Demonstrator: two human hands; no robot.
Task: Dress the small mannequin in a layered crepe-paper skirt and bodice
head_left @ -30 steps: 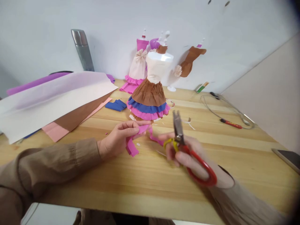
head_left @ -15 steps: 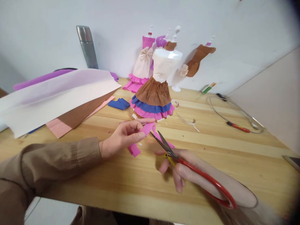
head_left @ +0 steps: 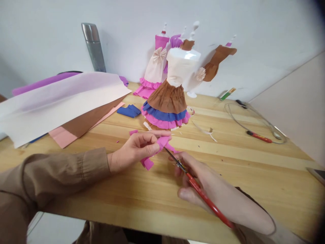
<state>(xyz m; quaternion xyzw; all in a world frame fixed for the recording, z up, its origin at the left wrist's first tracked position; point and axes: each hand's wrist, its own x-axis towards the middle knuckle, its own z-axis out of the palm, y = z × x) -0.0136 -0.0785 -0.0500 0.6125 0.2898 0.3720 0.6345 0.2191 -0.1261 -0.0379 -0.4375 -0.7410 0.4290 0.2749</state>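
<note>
My left hand (head_left: 138,146) pinches a strip of pink crepe paper (head_left: 164,142) between thumb and fingers, and a loose end of it hangs below. In my right hand (head_left: 196,179) is a pair of red-handled scissors (head_left: 203,195), their dark blades pointing up and left with the tips touching the pink strip. A small yellow part shows near the scissors' pivot, half covered by my fingers. Just beyond my hands stands a mini dress form (head_left: 182,67) in a cream top and a brown, blue and pink tiered skirt.
Sheets of coloured crepe paper (head_left: 76,101) lie on the left, with a blue paper piece (head_left: 129,111) beside them. A grey flask (head_left: 93,51) and more dressed forms (head_left: 154,67) stand against the wall. A red-handled cable tool (head_left: 259,136) lies right. Scraps dot the wooden table (head_left: 114,203).
My right hand has turned and moved slightly up; the scissor blades, spread apart before, are now together against the pink strip. My left hand keeps its pinch.
</note>
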